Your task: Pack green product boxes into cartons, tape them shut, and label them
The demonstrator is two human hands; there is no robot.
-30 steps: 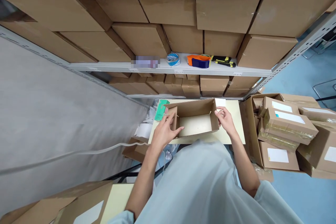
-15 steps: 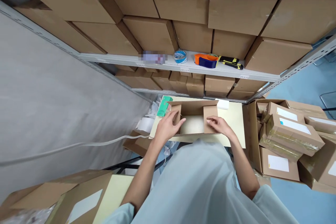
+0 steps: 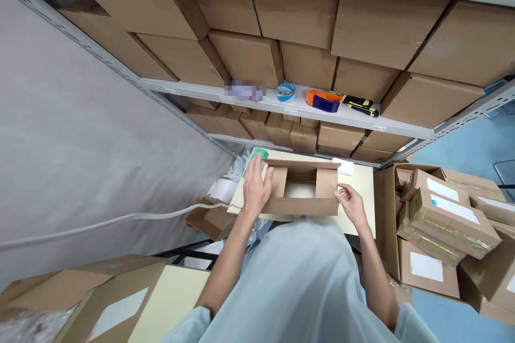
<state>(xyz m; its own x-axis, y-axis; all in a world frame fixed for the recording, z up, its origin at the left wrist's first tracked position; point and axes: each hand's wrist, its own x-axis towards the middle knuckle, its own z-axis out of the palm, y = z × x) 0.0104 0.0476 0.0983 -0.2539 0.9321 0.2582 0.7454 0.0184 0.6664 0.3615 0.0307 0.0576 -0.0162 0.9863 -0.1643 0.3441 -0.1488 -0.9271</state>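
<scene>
A small brown cardboard box (image 3: pixel 300 206) lies on the pale yellow tabletop in front of me, its top partly uncovered. Its two short end flaps are folded inward, and between them a pale patch shows inside. The long flap on the far side stands out, while a long cardboard panel faces me at the near side. My left hand (image 3: pixel 257 188) is open, fingers stretched out and lying along the box's left end. With bent fingers and thumb, my right hand (image 3: pixel 351 203) grips the box's right edge.
Behind the table (image 3: pixel 364 182), a shelf (image 3: pixel 298 110) carries stacked cartons, blue tape (image 3: pixel 285 92), an orange-and-blue tape dispenser (image 3: pixel 325 101) and black-yellow cutters (image 3: pixel 360 104). A green box (image 3: pixel 261 153) sits at back left. Right of the table stands a large carton (image 3: pixel 387 220) of parcels.
Both hands have come out from the inner end flaps to the box's outer ends. The left hand has straightened its fingers. The near-side panel now shows its face toward me.
</scene>
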